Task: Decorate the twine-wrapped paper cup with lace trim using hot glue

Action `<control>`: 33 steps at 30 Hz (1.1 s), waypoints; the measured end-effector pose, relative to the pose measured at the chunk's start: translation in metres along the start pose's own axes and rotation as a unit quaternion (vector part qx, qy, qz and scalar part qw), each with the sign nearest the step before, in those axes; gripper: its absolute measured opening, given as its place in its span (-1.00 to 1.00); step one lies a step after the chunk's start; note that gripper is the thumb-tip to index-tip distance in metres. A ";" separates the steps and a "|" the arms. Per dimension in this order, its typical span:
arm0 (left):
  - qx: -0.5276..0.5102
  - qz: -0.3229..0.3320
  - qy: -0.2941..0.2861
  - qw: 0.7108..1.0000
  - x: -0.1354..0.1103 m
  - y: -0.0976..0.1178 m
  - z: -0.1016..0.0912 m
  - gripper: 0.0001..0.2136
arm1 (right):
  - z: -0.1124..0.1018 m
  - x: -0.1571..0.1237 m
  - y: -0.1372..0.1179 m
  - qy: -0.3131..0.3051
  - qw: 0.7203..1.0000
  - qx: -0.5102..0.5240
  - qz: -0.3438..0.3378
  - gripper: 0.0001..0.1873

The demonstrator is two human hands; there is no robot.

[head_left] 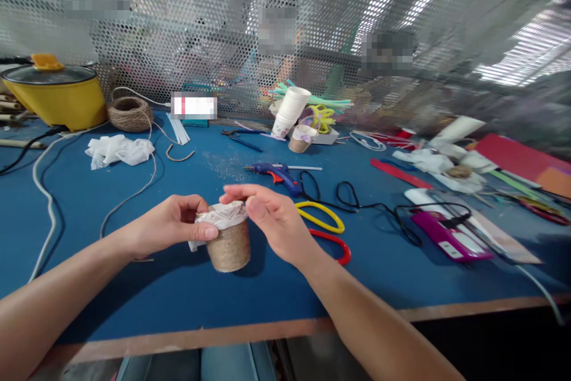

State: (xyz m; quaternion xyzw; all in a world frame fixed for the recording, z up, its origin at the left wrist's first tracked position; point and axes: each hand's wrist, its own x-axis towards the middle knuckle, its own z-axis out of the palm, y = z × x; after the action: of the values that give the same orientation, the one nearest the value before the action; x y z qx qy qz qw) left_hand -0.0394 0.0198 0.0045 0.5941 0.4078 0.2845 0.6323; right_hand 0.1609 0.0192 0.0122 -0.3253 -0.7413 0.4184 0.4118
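A small cup wrapped in brown twine (229,249) tilts slightly above the blue table, with white lace (225,216) around its rim. My left hand (178,226) grips it at the lace, thumb outside and fingers at the far side of the rim. A loose lace end hangs below the left thumb. My right hand (272,214) is at the cup's right side, its fingers stretched out over the rim; whether the fingertips touch the lace cannot be seen. Beyond the hands lies a blue glue gun (276,176). Scissors with a yellow handle loop (328,214) and a red one are partly behind my right forearm.
A twine roll (129,113) and white lace cloth (119,150) lie left, near a yellow electric pot (57,95). Stacked paper cups (292,109), a small decorated basket (303,138) and pliers (243,139) stand or lie behind. A purple power strip (448,235) with cables is right.
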 end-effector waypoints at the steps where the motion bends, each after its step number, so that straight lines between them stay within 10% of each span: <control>1: 0.003 0.001 0.001 1.000 0.000 -0.001 0.000 -0.64 | 0.000 0.000 0.000 -0.007 1.000 -0.019 0.003 -0.71; 13: -0.006 0.011 0.043 0.999 -0.002 0.007 -0.010 -0.58 | -0.014 0.010 0.000 -0.013 0.996 0.008 0.087 -0.70; 33: -0.001 0.043 0.025 0.999 -0.006 0.010 -0.005 -0.80 | -0.013 0.007 0.001 -0.060 0.998 -0.001 0.012 -0.76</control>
State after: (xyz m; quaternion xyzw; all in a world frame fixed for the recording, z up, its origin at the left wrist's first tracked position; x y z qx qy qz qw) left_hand -0.0453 0.0183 0.0159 0.6031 0.3970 0.3267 0.6098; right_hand 0.1693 0.0303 0.0178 -0.3084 -0.7615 0.4413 0.3610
